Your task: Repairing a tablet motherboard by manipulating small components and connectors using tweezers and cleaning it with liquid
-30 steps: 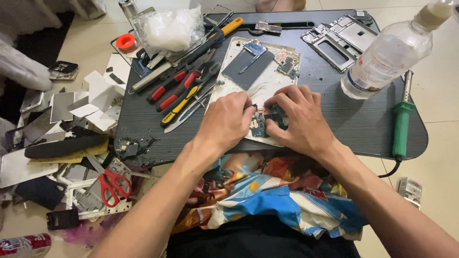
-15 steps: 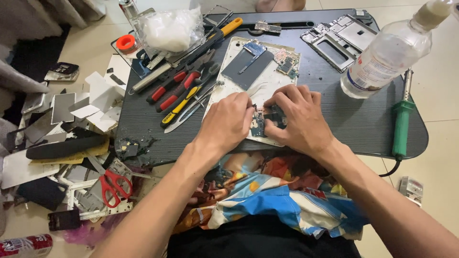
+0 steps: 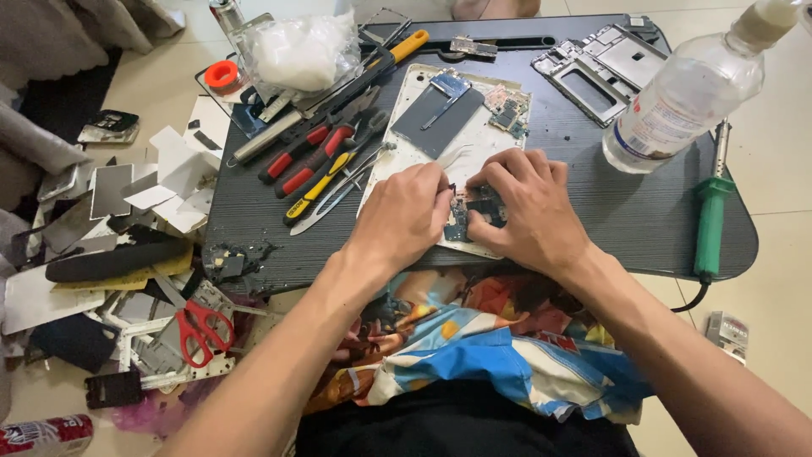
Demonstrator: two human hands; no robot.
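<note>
Circuit board (image 3: pixel 470 217), small and dark, lies on the near part of a pale opened phone back (image 3: pixel 423 148) on the dark lap table (image 3: pixel 592 203), directly between the two hands and under their fingertips. The left hand (image 3: pixel 404 213) pinches its left edge with curled fingers; the right hand (image 3: pixel 524 207) presses down on its right side, fingers bent over it, so neither hand is nearer than the other. How the board's long axis runs cannot be told, since the fingers hide most of it. Outward, screwdrivers and pliers (image 3: pixel 317 161) lie beyond the left hand, a clear plastic bottle (image 3: pixel 685 93) and green soldering iron (image 3: pixel 710 211) beyond the right. Compared with half a second ago, both hands sit in the same place.
</note>
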